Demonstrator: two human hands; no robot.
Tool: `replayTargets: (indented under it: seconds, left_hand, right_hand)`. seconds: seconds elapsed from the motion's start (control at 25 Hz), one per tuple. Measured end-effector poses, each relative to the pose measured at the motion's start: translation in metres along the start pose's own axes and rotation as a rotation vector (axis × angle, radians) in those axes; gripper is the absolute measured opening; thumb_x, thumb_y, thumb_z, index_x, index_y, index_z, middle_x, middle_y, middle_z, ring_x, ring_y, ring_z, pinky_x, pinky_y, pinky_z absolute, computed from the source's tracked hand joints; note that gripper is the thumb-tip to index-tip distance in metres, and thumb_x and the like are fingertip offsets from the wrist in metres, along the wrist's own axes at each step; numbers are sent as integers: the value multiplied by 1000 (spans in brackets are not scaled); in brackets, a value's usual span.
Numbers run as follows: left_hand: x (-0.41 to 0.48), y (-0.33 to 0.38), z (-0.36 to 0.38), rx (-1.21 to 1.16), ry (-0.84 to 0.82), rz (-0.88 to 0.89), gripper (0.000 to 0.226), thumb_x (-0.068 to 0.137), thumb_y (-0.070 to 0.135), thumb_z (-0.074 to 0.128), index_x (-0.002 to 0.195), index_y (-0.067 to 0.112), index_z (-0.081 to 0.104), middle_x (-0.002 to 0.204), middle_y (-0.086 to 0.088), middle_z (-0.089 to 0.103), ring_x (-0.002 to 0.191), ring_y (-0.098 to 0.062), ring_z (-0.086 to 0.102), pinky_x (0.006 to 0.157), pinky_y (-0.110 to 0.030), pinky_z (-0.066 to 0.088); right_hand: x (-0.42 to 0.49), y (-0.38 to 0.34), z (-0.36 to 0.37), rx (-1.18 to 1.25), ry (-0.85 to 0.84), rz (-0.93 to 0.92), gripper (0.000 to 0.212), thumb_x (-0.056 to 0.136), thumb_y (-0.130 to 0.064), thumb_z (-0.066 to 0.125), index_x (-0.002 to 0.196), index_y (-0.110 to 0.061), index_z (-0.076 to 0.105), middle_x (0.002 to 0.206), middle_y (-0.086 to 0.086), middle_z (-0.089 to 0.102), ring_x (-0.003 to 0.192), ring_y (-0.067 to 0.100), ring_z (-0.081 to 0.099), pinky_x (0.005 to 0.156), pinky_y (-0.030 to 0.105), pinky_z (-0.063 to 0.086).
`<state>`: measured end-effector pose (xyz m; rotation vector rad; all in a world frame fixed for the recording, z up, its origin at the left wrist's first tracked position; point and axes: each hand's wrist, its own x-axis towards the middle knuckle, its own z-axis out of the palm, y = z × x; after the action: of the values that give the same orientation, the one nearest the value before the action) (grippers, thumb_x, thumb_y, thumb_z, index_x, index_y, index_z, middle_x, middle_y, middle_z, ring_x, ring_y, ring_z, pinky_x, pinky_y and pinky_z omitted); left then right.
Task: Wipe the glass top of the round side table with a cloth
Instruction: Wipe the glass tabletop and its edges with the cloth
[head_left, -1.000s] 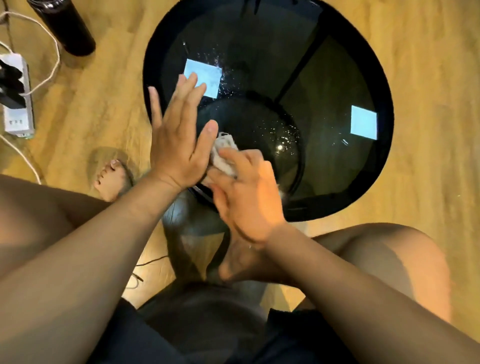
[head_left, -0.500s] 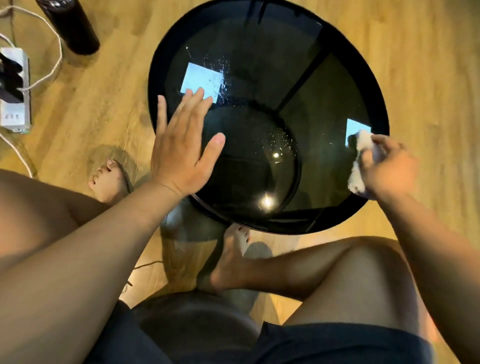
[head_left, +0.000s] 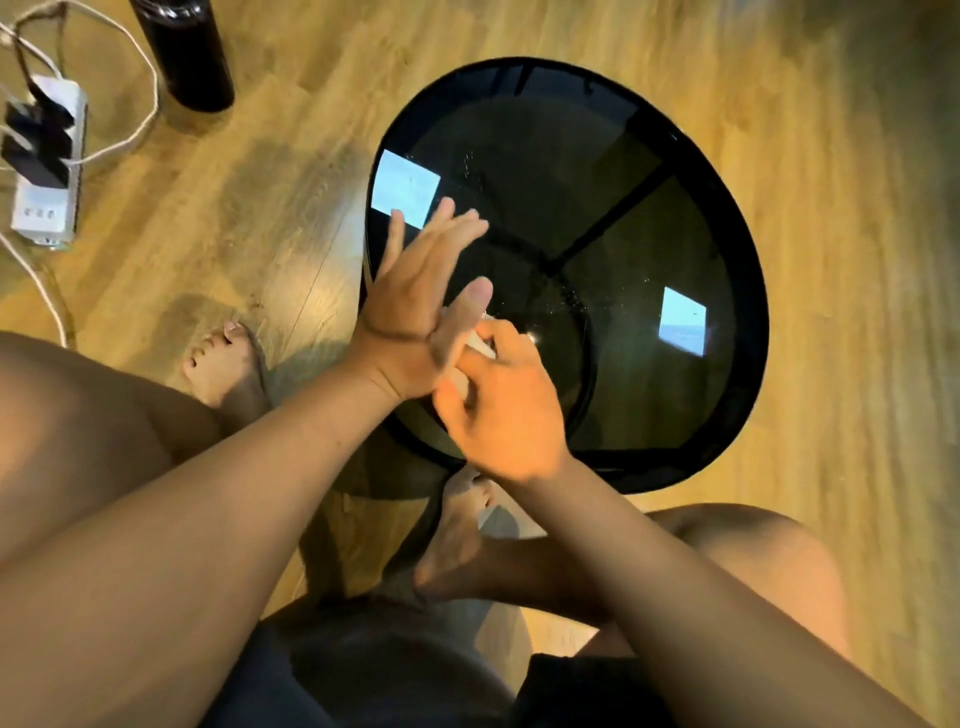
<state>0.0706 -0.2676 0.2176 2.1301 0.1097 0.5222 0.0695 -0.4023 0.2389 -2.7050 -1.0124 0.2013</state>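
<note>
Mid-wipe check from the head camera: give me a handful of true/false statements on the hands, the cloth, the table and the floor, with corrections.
1. The right hand grips the cloth. True.
2. The left hand is clenched in a fist. False: it is open, fingers spread, over the left edge of the table.
3. The cloth is at the table's far rim. False: it is near the rim closest to the person, next to the left hand's thumb.
4. A dark bottle stands on the floor, left of the table. True.
5. The power strip lies on the glass. False: it lies on the floor at far left, with plugs in it.
</note>
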Motion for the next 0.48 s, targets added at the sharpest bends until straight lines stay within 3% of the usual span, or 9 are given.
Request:
replayTargets:
  seconds: [0.12,0.24,0.36,0.48]
  left_hand:
    - [-2,0,7,163,-53,45,54,100,40,29,140,8,46,149,-11,48,147,-28,31,122,-47,-4]
    - [-3,-3,15,316,-55,48,52,99,39,33,139,9,47,149,-11,48,145,-29,33,122,-54,2]
    - [-1,-3,17,303,-31,22,52,97,39,34,139,10,47,148,-11,49,144,-29,36,121,-54,3]
    - [-1,-3,19,309,-40,13,54,97,40,34,139,9,46,149,-11,48,145,-29,35,122,-54,3]
  right_hand:
    - [-19,61,-13,-47,84,127,36,92,-33,55,125,-27,66,126,15,57,107,41,54,81,44,51]
    - [-42,152,-38,-88,182,354,34,94,-30,60,126,-23,67,121,18,60,107,41,59,88,39,48]
    - [-54,232,-71,-121,188,611,39,95,-33,55,130,-18,63,120,25,60,104,46,62,93,43,49]
    - [-51,248,-79,-103,206,786,42,97,-35,50,137,-21,56,128,25,61,116,45,59,101,48,48]
